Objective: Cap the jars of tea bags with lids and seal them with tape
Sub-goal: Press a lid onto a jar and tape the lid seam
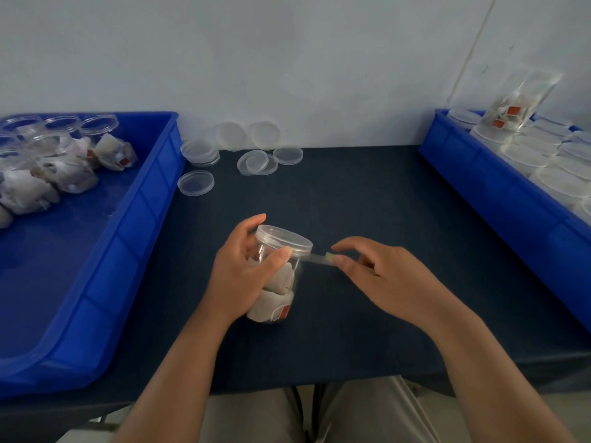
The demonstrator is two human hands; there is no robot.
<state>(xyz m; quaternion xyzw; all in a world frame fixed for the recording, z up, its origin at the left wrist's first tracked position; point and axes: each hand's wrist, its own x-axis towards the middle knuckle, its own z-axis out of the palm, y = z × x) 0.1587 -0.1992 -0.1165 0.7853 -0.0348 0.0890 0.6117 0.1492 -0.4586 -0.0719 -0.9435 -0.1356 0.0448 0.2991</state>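
Observation:
A clear plastic jar (281, 282) of tea bags stands tilted on the dark table (367, 203), with a clear lid (284, 238) on top. My left hand (243, 273) grips the jar's side, thumb just under the lid's rim. A short strip of clear tape (316, 259) runs from the lid's rim to the right. My right hand (377, 276) pinches the free end of that strip between thumb and forefinger.
A blue tray (105, 251) at the left holds several open jars of tea bags (48, 167). Loose clear lids (256, 163) lie at the table's back. The blue tray (499, 187) at the right holds several capped jars (543, 155), one lying tilted on top.

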